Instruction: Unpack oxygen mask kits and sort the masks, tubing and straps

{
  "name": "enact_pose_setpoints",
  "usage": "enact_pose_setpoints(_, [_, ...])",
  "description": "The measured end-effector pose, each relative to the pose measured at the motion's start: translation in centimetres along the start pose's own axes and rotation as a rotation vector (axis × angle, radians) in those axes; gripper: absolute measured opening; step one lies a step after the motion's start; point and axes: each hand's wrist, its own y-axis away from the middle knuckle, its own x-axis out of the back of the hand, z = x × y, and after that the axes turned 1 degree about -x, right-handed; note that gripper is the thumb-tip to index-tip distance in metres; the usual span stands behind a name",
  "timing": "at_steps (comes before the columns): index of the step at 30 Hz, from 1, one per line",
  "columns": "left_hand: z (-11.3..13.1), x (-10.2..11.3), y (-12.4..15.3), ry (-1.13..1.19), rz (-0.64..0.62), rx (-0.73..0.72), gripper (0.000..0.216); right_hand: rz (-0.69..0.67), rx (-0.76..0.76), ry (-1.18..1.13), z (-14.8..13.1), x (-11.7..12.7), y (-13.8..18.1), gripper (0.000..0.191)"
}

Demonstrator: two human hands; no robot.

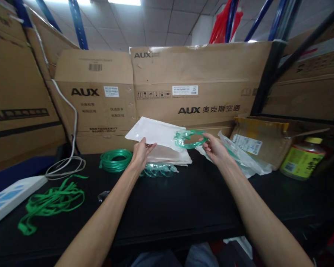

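My left hand (141,154) grips the lower edge of a white pouch (156,132), holding it up over the table. With closed fingers my right hand (213,147) holds a coil of green tubing (195,144) at the pouch's right end. Part of the coil lies at or inside the pouch's clear end; I cannot tell how far in. Below the pouch lies a stack of flat white pouches (169,155). In front of that stack sit several clear green plastic masks (158,170). A larger coil of green tubing (115,160) rests left of my left hand.
Green straps (52,202) lie tangled at the left, near a white power strip (15,196) and its cable. At the right are filled pouches (242,157), an opened carton (260,139) and a yellow-labelled bottle (303,158). Large cardboard panels (200,74) wall the back.
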Motion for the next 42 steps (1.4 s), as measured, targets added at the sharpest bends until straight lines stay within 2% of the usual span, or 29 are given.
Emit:
enact_pose_setpoints(6, [-0.5, 0.2, 0.1, -0.125, -0.061, 0.059, 0.023, 0.255, 0.311, -0.08, -2.0, 1.4, -0.6, 0.015])
enact_pose_setpoints(9, [-0.7, 0.2, 0.3, -0.253, -0.11, 0.105, 0.025, 0.31, 0.395, -0.114, -2.5, 1.7, -0.6, 0.016])
enact_pose_setpoints(13, [-0.5, 0.3, 0.3, -0.493, -0.13, 0.111, 0.028, 0.318, 0.436, -0.133, -2.5, 1.8, -0.7, 0.017])
enact_pose_setpoints(16, [0.7, 0.8, 0.3, -0.727, -0.053, -0.002, 0.043, 0.307, 0.446, -0.144, -2.5, 1.7, -0.8, 0.015])
enact_pose_setpoints(20, [3.4, 1.7, 0.6, -1.06, 0.136, -0.327, 0.092, 0.289, 0.457, -0.174, -2.4, 1.6, -0.8, 0.019])
enact_pose_setpoints(22, [4.4, 1.8, 0.7, -1.194, 0.15, -0.475, 0.089, 0.273, 0.455, -0.192, -2.4, 1.5, -0.8, 0.021])
enact_pose_setpoints(25, [4.5, 1.1, 0.0, -1.383, -0.016, -0.554, 0.056, 0.231, 0.439, -0.215, -2.3, 1.4, -0.8, 0.021])
enact_pose_setpoints(27, [3.7, 0.3, -1.1, -1.511, -0.193, -0.503, 0.038, 0.201, 0.426, -0.226, -2.4, 1.3, -0.7, 0.02])
enact_pose_setpoints(30, [2.0, -1.1, -3.3, -1.687, -0.38, -0.341, 0.031, 0.166, 0.407, -0.238, -2.4, 1.0, -0.5, 0.018])
enact_pose_setpoints(34, [-0.1, -2.5, -5.7, -1.861, -0.504, -0.15, 0.029, 0.141, 0.384, -0.253, -2.4, 0.7, -0.2, 0.019])
enact_pose_setpoints(37, [-1.6, -3.1, -6.6, -1.94, -0.571, -0.067, 0.031, 0.13, 0.373, -0.259, -2.4, 0.7, -0.3, 0.015])
enact_pose_setpoints(40, [-3.0, -3.6, -6.8, -1.965, -0.598, -0.057, 0.032, 0.117, 0.367, -0.263, -2.4, 0.8, -0.4, 0.009])
enact_pose_setpoints(42, [-3.9, -3.9, -6.8, -1.933, -0.603, -0.112, 0.034, 0.11, 0.365, -0.264, -2.3, 0.9, -0.5, 0.009])
